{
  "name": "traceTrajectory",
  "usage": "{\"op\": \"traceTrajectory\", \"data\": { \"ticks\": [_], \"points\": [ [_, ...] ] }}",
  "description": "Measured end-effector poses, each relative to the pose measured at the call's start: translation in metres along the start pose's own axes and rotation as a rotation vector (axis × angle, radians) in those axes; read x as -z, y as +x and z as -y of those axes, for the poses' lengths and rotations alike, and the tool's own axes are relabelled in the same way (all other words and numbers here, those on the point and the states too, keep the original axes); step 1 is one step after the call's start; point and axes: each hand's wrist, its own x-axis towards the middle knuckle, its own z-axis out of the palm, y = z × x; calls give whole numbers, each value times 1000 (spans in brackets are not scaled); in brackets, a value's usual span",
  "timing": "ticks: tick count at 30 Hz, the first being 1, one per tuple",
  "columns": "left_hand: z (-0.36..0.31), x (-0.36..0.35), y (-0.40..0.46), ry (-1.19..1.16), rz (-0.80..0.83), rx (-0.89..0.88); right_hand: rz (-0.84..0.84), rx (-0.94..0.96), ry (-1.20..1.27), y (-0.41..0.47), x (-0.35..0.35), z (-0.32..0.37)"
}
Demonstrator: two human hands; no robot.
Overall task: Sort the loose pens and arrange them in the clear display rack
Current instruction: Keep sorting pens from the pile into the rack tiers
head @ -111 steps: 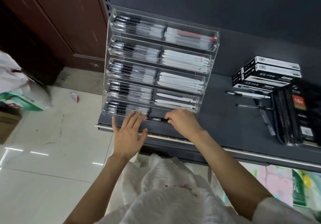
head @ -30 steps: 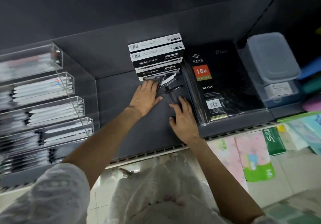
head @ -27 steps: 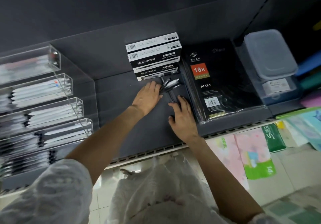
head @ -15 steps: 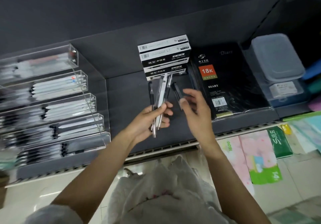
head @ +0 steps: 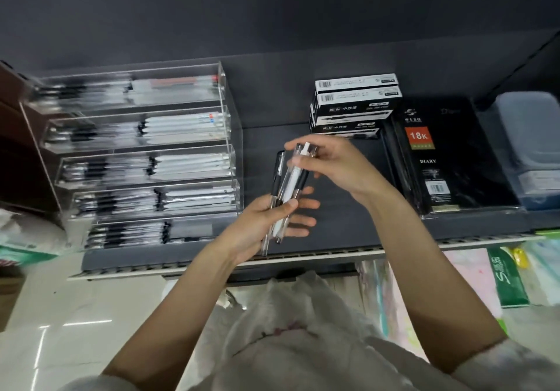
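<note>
Holding a small bundle of pens [head: 286, 190] upright, the left hand [head: 266, 224] has its thumb pressed across the barrels while the other fingers lie fairly straight behind them. Bundle: slim cylinders, one white, others clear plastic with black grips. The right hand [head: 336, 166] pinches the bundle's upper ends between thumb and fingertips. Both hands hover just right of the clear display rack [head: 145, 160], above the dark matte shelf [head: 333, 233]. Rack: transparent acrylic, five stepped tiers, each with rows of black-and-clear and white pens lying flat; contents blurred. Well right of the rack, a stack of black-and-white rectangular pen boxes [head: 354, 102], then glossy black wrapped diaries [head: 433, 160], then a frosted plastic container [head: 533, 148].
</note>
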Motion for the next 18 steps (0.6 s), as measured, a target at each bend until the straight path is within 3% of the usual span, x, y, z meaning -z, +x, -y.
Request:
{"op": "traceTrajectory", "data": {
  "ticks": [9, 18],
  "points": [
    [-3, 28, -33, -126, 49, 6, 214, -4, -22, 12, -35, 12],
    [5, 44, -54, -201, 65, 36, 224, -19, -55, 12, -61, 14]
  ]
}}
